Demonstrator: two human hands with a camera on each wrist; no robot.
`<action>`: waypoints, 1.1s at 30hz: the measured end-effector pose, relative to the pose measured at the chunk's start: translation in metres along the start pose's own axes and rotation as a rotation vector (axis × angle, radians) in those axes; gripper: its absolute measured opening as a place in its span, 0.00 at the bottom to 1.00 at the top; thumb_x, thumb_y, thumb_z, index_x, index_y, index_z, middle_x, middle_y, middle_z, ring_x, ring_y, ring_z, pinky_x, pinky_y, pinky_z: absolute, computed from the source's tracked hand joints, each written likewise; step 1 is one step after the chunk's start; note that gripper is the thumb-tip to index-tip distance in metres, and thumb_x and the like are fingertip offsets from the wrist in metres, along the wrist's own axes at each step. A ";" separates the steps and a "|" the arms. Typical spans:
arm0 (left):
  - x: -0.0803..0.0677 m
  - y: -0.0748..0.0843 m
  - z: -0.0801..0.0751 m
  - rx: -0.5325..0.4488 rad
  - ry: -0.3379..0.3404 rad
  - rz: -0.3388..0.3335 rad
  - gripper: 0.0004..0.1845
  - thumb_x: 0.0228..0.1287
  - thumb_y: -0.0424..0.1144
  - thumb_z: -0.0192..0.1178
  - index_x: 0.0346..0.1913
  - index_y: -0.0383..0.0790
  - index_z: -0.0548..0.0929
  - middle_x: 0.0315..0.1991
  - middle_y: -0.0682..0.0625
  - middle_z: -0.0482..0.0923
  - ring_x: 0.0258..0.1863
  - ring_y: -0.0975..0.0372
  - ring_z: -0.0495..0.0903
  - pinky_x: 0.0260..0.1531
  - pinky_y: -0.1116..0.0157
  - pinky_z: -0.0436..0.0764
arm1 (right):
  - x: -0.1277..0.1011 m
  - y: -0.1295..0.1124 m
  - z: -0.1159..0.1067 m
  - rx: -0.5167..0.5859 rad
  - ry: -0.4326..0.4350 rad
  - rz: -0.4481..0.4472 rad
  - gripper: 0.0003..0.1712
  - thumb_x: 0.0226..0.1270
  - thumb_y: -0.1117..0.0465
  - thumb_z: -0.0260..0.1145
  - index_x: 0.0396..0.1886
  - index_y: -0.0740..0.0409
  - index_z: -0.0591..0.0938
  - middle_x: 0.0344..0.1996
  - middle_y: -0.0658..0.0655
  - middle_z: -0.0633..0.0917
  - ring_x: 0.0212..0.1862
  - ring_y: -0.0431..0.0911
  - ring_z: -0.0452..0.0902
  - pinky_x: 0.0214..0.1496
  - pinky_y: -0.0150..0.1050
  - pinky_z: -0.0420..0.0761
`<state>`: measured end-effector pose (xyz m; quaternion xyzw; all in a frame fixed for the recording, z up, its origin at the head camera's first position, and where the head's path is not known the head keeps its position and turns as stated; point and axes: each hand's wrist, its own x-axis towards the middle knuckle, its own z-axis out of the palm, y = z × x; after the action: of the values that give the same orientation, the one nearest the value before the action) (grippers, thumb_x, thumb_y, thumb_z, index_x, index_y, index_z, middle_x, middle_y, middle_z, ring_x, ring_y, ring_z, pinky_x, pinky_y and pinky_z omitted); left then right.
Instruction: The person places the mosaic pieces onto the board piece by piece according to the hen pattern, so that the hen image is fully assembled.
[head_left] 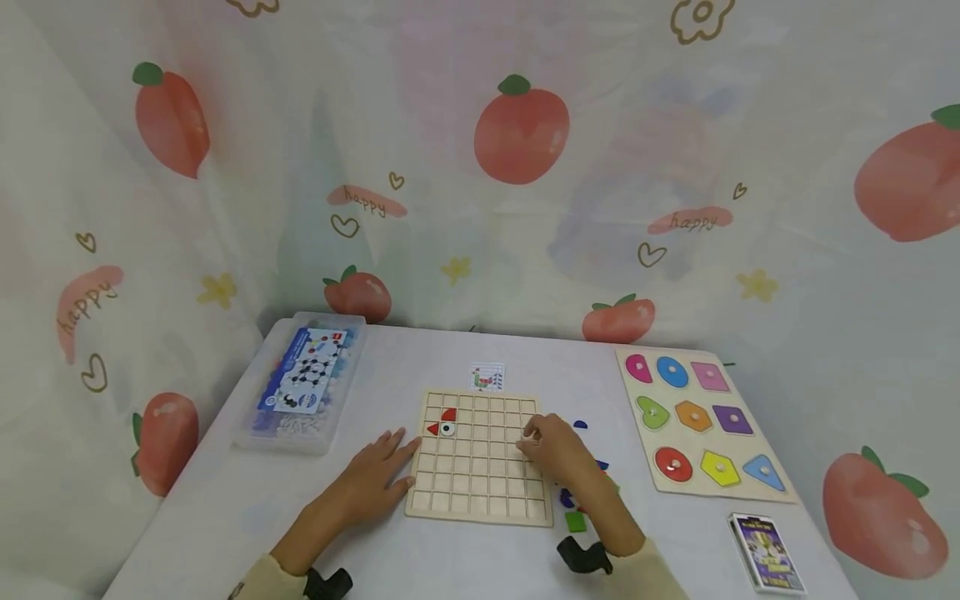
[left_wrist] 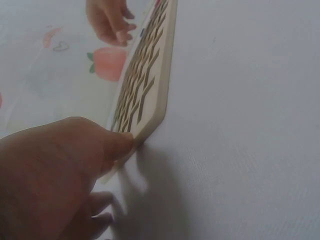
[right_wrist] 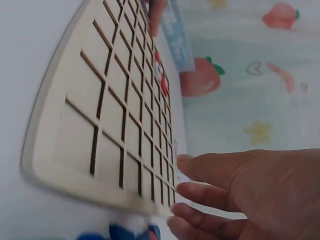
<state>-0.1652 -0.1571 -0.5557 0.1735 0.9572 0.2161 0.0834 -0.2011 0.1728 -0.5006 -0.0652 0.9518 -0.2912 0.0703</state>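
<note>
Grid board (head_left: 480, 462) lies against the thumb of the spread-fingered left hand (head_left: 372, 477) and below the bent fingers of the right hand (head_left: 557, 450), grip indeterminable; appears light, rigid, best held by opposite edges.

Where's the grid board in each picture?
Head: grid board lies below centre, between the hands.
Left wrist: grid board is a slanting strip from the top edge down to the left hand.
Right wrist: grid board fills much of the left half.
Shared landmark: right hand, seen in all three.
</note>
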 end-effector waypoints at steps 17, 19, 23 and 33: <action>0.000 0.002 -0.002 -0.003 0.006 0.005 0.34 0.78 0.50 0.59 0.82 0.47 0.66 0.83 0.39 0.58 0.83 0.41 0.54 0.79 0.39 0.58 | -0.057 0.106 -0.051 -0.016 -0.093 0.280 0.15 0.67 0.63 0.74 0.49 0.64 0.82 0.42 0.61 0.83 0.45 0.51 0.79 0.52 0.53 0.89; -0.001 0.002 -0.002 -0.006 0.008 0.010 0.34 0.78 0.49 0.59 0.82 0.47 0.67 0.83 0.38 0.58 0.83 0.41 0.54 0.79 0.38 0.58 | -0.055 0.109 -0.049 -0.012 -0.063 0.265 0.14 0.68 0.64 0.73 0.50 0.65 0.82 0.43 0.61 0.83 0.46 0.51 0.79 0.53 0.53 0.89; -0.001 0.003 -0.003 -0.007 0.007 0.014 0.33 0.78 0.48 0.59 0.81 0.45 0.67 0.83 0.38 0.58 0.83 0.40 0.55 0.79 0.38 0.59 | -0.050 0.112 -0.046 -0.017 -0.005 0.235 0.15 0.69 0.65 0.70 0.53 0.66 0.83 0.44 0.61 0.82 0.49 0.52 0.79 0.55 0.55 0.88; -0.001 0.003 -0.004 -0.014 -0.005 0.008 0.33 0.78 0.48 0.59 0.82 0.46 0.67 0.83 0.39 0.58 0.83 0.41 0.54 0.79 0.38 0.58 | -0.052 0.114 -0.044 0.030 -0.001 0.205 0.20 0.67 0.68 0.70 0.59 0.65 0.82 0.48 0.61 0.81 0.46 0.49 0.79 0.52 0.48 0.89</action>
<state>-0.1644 -0.1560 -0.5509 0.1771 0.9548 0.2227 0.0862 -0.1676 0.2993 -0.5235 0.0334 0.9491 -0.2965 0.1012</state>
